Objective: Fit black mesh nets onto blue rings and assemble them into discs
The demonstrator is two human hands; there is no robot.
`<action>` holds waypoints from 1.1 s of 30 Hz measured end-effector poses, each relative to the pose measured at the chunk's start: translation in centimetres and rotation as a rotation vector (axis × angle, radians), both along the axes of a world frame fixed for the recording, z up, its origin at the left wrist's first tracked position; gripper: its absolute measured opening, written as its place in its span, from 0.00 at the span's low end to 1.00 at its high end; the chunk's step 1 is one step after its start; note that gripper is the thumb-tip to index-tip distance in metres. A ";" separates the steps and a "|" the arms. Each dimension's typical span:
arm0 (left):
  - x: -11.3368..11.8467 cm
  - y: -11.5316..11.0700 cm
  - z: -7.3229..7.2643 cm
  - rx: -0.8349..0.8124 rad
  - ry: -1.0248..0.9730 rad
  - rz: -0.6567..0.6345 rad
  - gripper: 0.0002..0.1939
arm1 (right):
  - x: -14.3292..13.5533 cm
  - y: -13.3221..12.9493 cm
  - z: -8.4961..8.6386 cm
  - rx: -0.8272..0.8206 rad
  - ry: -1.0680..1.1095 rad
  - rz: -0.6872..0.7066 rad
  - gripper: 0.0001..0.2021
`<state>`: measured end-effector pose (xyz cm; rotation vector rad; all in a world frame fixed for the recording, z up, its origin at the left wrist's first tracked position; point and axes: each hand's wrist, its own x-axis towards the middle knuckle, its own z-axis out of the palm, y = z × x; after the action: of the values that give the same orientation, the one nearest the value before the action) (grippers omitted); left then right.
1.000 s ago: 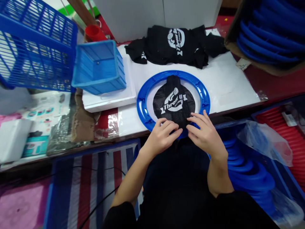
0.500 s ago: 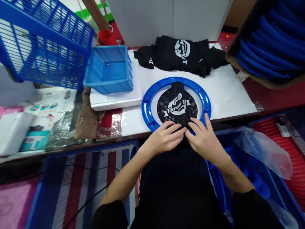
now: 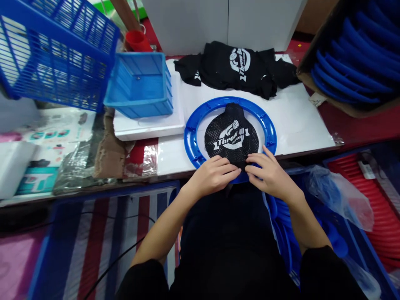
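Note:
A blue plastic ring point(image 3: 191, 143) lies on the white board at the table's front edge. Inside it is a black mesh cloth point(image 3: 233, 135) with a white printed logo; its narrow top part overlaps the ring's far side. My left hand point(image 3: 217, 175) pinches the cloth's near edge from the left, over the front of the ring. From the right, my right hand point(image 3: 265, 171) has its thumb and fingers on the same edge, with the index finger stretched towards the ring. The two hands' fingertips are close together.
Behind the ring lies a pile of black printed cloths point(image 3: 228, 68). A light blue bin point(image 3: 140, 108) and a blue basket point(image 3: 62, 54) stand at the left. At the right, a cardboard box point(image 3: 340, 106) holds several blue rings. Below the table edge is plastic film point(image 3: 340, 196).
The view has shifted slightly. My right hand's fingers have drawn closer together along the cloth's near edge, while my left hand stays at nearly the same place on it.

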<state>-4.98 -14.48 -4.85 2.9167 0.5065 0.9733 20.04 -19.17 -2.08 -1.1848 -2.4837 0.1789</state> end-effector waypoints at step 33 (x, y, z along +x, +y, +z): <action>3.6 10.5 2.4 -0.318 0.364 0.430 0.08 | 1.2 2.4 5.3 -0.255 0.063 0.217 0.09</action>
<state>-1.41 -4.03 -2.43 2.7397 1.2172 0.3197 21.26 -16.76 3.22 -0.9805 -2.5859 0.5988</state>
